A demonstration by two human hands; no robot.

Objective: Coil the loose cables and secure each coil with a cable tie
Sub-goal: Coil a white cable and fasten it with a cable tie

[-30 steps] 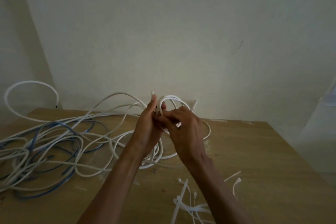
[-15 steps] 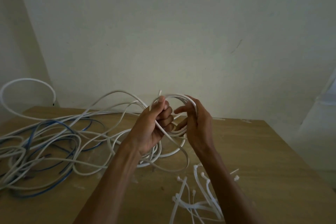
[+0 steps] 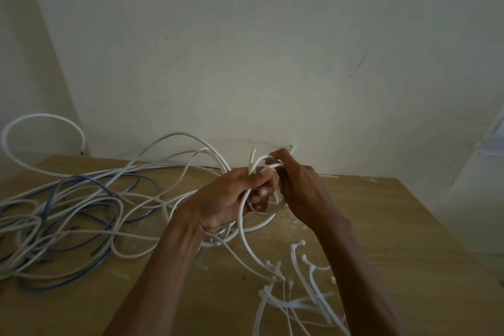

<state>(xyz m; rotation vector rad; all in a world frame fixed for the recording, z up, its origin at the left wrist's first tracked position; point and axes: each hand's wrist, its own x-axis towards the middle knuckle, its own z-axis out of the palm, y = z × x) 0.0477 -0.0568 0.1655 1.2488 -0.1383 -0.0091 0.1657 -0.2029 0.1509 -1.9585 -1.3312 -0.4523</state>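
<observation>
No writing, label, brand, number or sign can be read anywhere in the view. The white cables (image 3: pixel 174 135), the blue cable (image 3: pixel 81 178) and the cable ties (image 3: pixel 281 304) show plain surfaces, and any fine print on them is too small and too dimly lit to make out. The wooden table (image 3: pixel 381 226) and the wall (image 3: pixel 245 63) carry only smudges and scuffs, none of which forms a letter or a figure.
</observation>
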